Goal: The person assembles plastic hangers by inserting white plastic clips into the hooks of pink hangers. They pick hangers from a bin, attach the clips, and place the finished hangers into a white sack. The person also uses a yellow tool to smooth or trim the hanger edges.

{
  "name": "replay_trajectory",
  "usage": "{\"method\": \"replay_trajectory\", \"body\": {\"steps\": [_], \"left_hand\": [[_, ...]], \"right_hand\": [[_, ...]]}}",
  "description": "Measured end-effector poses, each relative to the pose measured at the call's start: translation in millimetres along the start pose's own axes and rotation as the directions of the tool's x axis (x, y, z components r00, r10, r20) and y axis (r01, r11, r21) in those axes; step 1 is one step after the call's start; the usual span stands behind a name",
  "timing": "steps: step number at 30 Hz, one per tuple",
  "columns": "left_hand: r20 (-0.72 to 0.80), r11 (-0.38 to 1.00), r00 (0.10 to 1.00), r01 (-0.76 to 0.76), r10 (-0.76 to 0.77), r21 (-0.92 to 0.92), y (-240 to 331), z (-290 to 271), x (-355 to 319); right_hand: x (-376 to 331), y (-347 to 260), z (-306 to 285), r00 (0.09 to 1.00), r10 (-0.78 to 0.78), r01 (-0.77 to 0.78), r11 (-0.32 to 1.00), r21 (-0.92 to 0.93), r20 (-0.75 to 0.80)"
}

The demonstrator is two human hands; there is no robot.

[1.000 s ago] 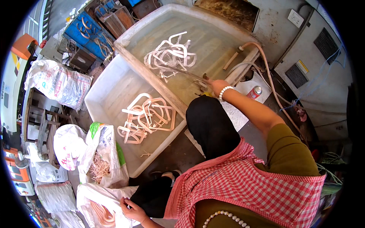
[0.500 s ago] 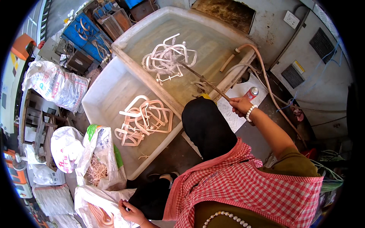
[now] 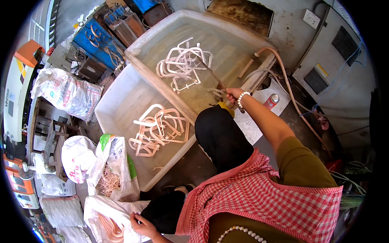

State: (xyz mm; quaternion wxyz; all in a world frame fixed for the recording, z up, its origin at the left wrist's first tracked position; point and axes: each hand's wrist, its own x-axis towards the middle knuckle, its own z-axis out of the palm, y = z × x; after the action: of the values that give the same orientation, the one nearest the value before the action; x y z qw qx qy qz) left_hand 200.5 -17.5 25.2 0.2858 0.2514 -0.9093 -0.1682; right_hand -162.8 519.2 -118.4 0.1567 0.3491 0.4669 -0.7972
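While the right hand [image 3: 234, 95] is closed firmly round a stick [image 3: 211, 72], the stick's far end meets the white tubes [image 3: 184, 49] in the water tub [image 3: 227, 44], ahead of that hand and to its left. The left hand [image 3: 142, 225], fingers loosely curled, is beside a white bag [image 3: 96, 203]; whether it grips anything, I cannot tell.

Right hand [image 3: 235, 97] around a thin stick [image 3: 213, 75]

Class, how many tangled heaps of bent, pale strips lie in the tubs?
2: a white heap in the far tub and a pinkish heap in the near tub. Anything behind the knee is hidden.
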Motion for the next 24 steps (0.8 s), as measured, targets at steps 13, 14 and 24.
{"method": "replay_trajectory", "body": {"steps": [13, 14, 24], "left_hand": [[-0.031, 1.000, 0.999, -0.025, 0.024, -0.003, -2, 5, -1], [-0.025, 1.000, 1.000, -0.009, 0.009, -0.002, -2, 2, -2], [0.008, 1.000, 1.000, 0.019, -0.019, -0.001, 7, -1, 3]], "right_hand": [[1, 4, 1, 0.662, -0.747, 0.502, 0.381, -0.776, 0.061], [-4, 5, 2, 0.618, -0.776, 0.513, 0.279, -0.812, 0.123], [-3, 33, 27, 0.716, -0.550, 0.414, -0.162, -0.896, 0.430]]}}
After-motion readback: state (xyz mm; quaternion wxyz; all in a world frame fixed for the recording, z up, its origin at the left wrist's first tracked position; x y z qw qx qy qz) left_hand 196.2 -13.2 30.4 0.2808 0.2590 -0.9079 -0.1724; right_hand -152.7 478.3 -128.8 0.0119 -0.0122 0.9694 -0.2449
